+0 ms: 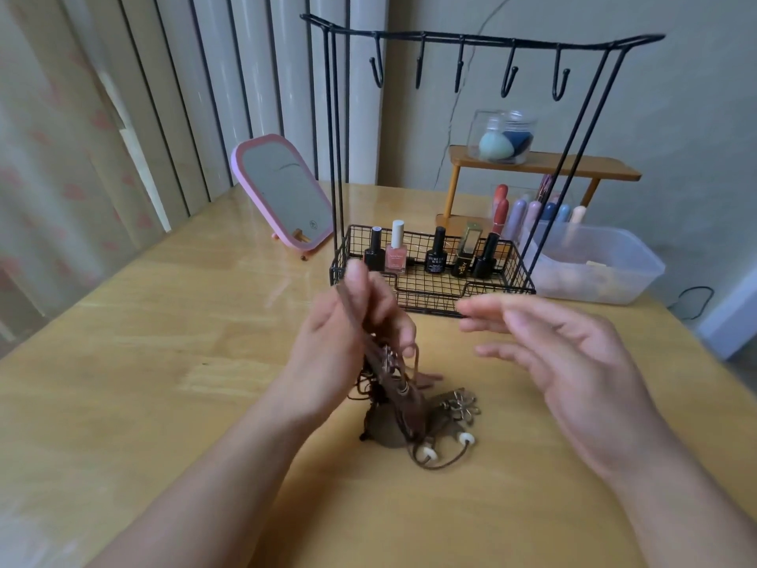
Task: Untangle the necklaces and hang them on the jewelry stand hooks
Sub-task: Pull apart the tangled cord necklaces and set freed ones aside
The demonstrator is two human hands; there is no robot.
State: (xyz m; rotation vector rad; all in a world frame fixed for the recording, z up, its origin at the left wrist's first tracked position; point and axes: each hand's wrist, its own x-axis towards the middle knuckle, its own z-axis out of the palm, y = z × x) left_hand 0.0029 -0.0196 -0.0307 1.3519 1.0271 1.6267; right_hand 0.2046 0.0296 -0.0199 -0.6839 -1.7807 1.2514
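Note:
A tangle of brown cord necklaces (403, 407) with metal charms and white beads hangs from my left hand (348, 334), its lower part lying on the wooden table (164, 362). My left hand grips the cords, lifted a little above the table. To the right of the tangle, my right hand (565, 362) hovers with fingers spread and straight, holding nothing. Behind both hands stands the black wire jewelry stand (471, 38), its top bar carrying several bare hooks (510, 77).
The stand's wire basket (512, 280) holds several nail polish bottles. A pink-framed mirror (282, 190) stands at the back left. At the back right are a clear plastic tub (614, 264), a small wooden shelf (545, 166) and a jar of sponges (506, 135).

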